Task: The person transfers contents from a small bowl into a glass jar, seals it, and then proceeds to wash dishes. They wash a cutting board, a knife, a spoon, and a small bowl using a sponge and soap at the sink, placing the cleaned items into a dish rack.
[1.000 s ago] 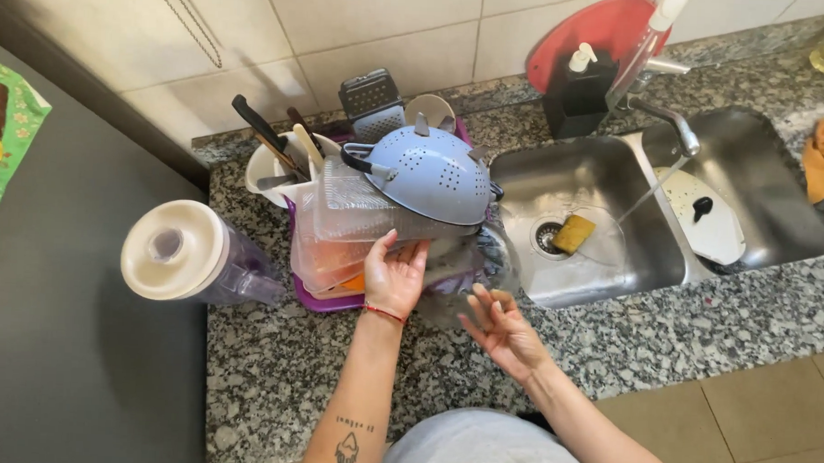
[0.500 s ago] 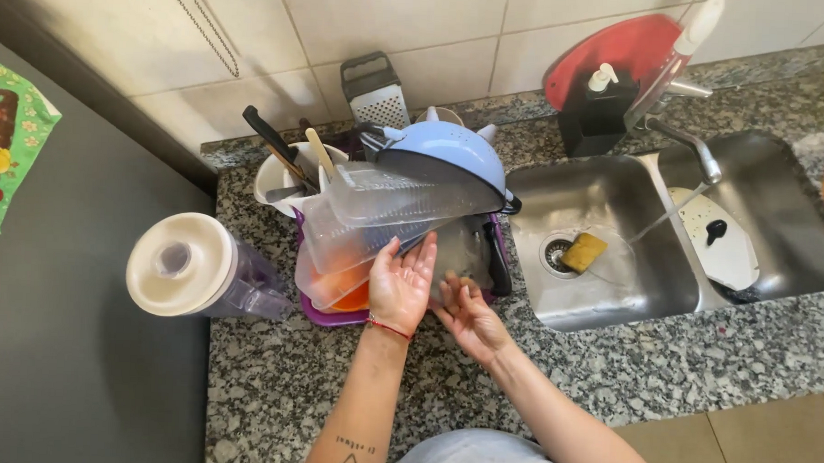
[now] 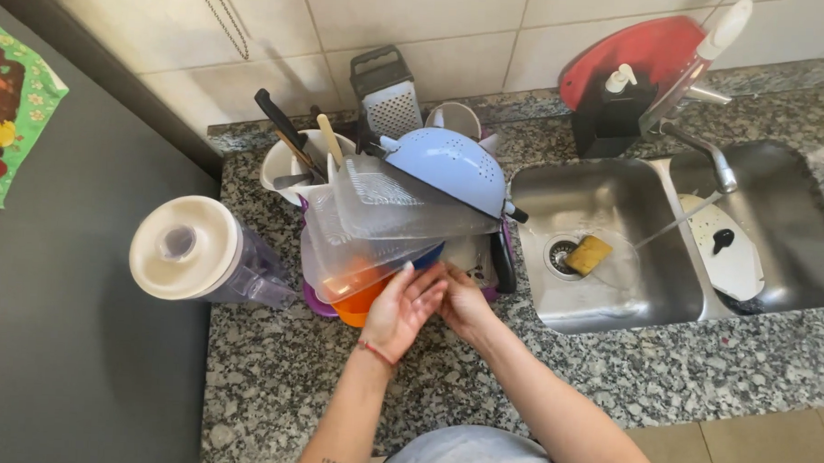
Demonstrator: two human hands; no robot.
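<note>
We see the clear plastic containers (image 3: 375, 244) stacked tilted in the dish rack, just above the fingertips. Left hand (image 3: 402, 309) fingers together, flat on the orange bowl (image 3: 366, 298) edge; right hand (image 3: 464, 306) touching it, grip unclear. Blue colander (image 3: 451, 169) beyond; blender jar (image 3: 206, 252) further left.

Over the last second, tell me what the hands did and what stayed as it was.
The right hand, open over the counter a second ago, moved left to meet the left hand at the front of the dish rack's clear containers. The left hand stayed there. Colander, jug and sponge stayed as they were.
</note>
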